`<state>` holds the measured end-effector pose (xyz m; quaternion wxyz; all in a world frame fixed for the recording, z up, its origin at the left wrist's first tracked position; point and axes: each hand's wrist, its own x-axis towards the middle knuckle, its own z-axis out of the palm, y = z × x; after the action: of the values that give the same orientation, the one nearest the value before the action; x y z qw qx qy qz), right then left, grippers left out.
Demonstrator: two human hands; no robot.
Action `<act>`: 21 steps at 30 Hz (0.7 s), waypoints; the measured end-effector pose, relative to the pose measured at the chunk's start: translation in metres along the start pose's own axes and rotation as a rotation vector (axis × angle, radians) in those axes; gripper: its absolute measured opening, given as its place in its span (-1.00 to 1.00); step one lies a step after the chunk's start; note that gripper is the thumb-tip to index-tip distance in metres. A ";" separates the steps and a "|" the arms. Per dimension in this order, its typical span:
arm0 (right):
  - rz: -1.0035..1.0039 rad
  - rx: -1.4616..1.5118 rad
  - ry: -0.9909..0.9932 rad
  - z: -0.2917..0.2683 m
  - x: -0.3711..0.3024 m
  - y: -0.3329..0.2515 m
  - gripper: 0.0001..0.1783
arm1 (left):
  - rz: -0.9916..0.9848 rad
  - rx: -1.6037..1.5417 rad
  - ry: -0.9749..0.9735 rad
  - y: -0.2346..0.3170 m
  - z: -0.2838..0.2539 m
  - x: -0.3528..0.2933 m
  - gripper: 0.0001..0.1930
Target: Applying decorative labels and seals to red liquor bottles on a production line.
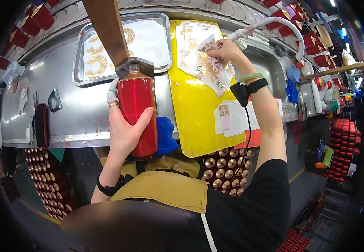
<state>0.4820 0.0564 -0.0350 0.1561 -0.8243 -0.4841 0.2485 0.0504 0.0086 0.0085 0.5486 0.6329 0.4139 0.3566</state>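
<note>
A glossy red bottle (136,98) lies with its neck toward a dark angular metal block (146,66) at the end of a wooden beam (105,27). Thin red light lines cross its side. My left hand (125,130) is wrapped round the bottle's left side, thumb on top; a white cover sits on one finger. Over at the right, my right hand (231,53) pinches the upper edge of a clear sheet of gold decals (213,71). Beneath that sheet, more decal sheets (190,35) lie on a yellow board (194,122).
A metal tray (79,69) lined with white paper holds gold ring-shaped pieces. White cards (234,122) overlap the board's right edge. A white hose (293,27) arches over a sink (270,67). Blue cloth (165,136) sits beside the bottle; a phone (41,125) rests far left.
</note>
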 end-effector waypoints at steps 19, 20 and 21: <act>-0.186 0.074 0.400 0.000 -0.038 -0.003 -0.77 | -0.013 -0.020 -0.024 0.001 0.000 -0.001 -0.17; -0.162 0.100 0.426 -0.002 -0.042 -0.002 -0.77 | 0.028 -0.038 -0.029 0.000 0.000 -0.001 -0.17; -0.164 0.129 0.458 -0.006 -0.045 -0.001 -0.78 | 0.015 -0.019 -0.018 0.000 0.000 -0.001 -0.17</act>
<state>0.4664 0.0175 -0.0186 0.3337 -0.8054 -0.4846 0.0720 0.0499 0.0076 0.0085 0.5558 0.6339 0.4008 0.3586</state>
